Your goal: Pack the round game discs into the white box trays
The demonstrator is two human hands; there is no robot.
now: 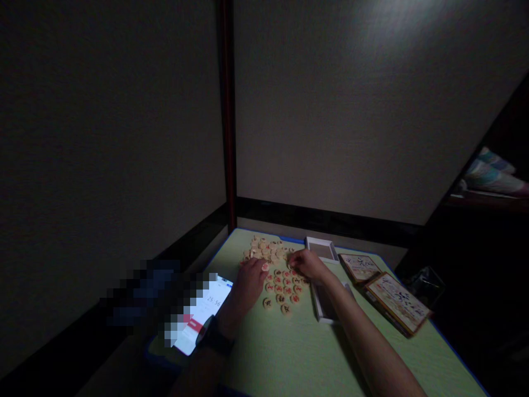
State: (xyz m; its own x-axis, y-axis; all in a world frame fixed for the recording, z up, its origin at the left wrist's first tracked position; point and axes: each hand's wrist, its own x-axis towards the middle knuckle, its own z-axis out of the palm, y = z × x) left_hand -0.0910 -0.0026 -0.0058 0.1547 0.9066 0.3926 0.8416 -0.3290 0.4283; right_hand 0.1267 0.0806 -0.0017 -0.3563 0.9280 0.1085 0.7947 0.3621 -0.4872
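My left hand point(249, 282), with a dark watch on its wrist, is closed on a Chinese chess piece point(265, 267) that has a red character, held at the fingertips. To its right, my right hand point(306, 263) pinches a pale Chinese chess piece point(290, 265), mostly covered by the fingers. Beyond both hands lies a loose heap of round wooden pieces point(264, 251), many blank side up. Nearer to me, rows of pieces point(287, 290) lie face up with red or black characters; several are close under my right hand.
A lit phone point(202, 314) showing a timer lies at the left edge of the green table point(268, 364). Two shallow white box trays, one far point(334, 253) and one near point(326, 318), partly under my right forearm, stand beside printed box lids point(399, 302). Walls close off the back and left.
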